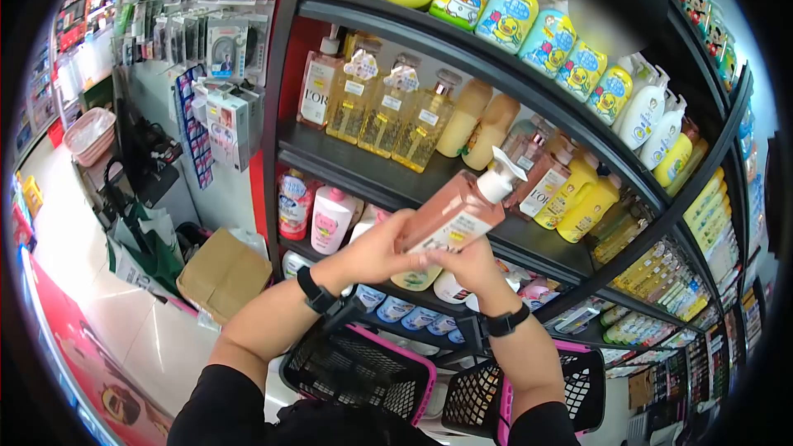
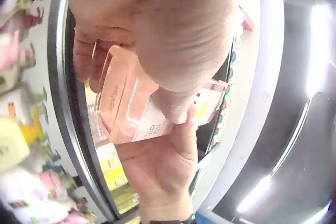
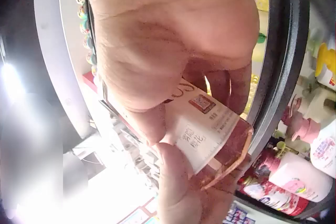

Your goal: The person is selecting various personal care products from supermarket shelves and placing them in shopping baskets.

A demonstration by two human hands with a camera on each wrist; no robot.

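Both hands hold a pink, see-through pump bottle (image 1: 450,213) with a white pump head (image 1: 498,180), tilted up and to the right in front of the shelves. My left hand (image 1: 376,249) grips it around the base end. From the right side, my right hand (image 1: 477,268) grips its lower body, and the two thumbs come close together over the label. Dark print and a small code mark the white label (image 3: 210,121) in the right wrist view. The bottle's base (image 2: 113,95) faces the left wrist camera. Similar pink bottles (image 1: 541,187) stand on the shelf behind.
Yellow pump bottles (image 1: 380,111) line the middle shelf (image 1: 347,153), with duck-printed bottles (image 1: 505,16) above and white and pink bottles (image 1: 330,219) below. Black baskets with pink rims (image 1: 425,392) sit near the body. A cardboard box (image 1: 225,274) lies at the left.
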